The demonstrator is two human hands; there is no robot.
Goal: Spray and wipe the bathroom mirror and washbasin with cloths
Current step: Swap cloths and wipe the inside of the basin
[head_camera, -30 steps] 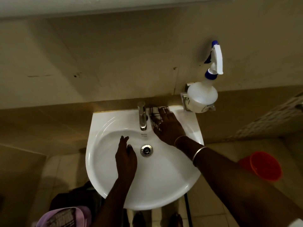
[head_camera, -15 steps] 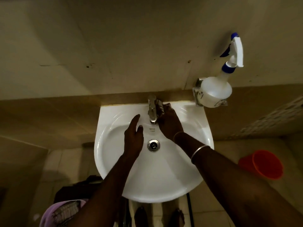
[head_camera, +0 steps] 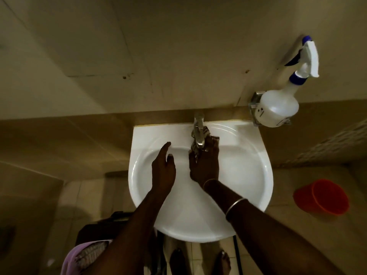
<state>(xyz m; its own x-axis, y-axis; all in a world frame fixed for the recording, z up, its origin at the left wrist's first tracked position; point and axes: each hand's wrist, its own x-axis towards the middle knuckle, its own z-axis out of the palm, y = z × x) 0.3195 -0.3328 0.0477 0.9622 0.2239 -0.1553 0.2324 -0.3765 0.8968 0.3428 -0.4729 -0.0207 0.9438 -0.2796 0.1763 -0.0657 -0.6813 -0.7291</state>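
Wiping chrome metal tap (head_camera: 199, 132), dark patterned cloth (head_camera: 208, 132) clutched in right hand (head_camera: 204, 165), left hand (head_camera: 162, 171) flat, empty, beside tap; next, likely tap's base.

An orange bucket (head_camera: 321, 197) stands on the tiled floor (head_camera: 286, 185) at right — the beige wall (head_camera: 178, 46) above bears small dark marks

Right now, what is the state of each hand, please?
Left hand: open, holding nothing, above the white ceramic washbasin.
Right hand: closed on the dark patterned cloth.
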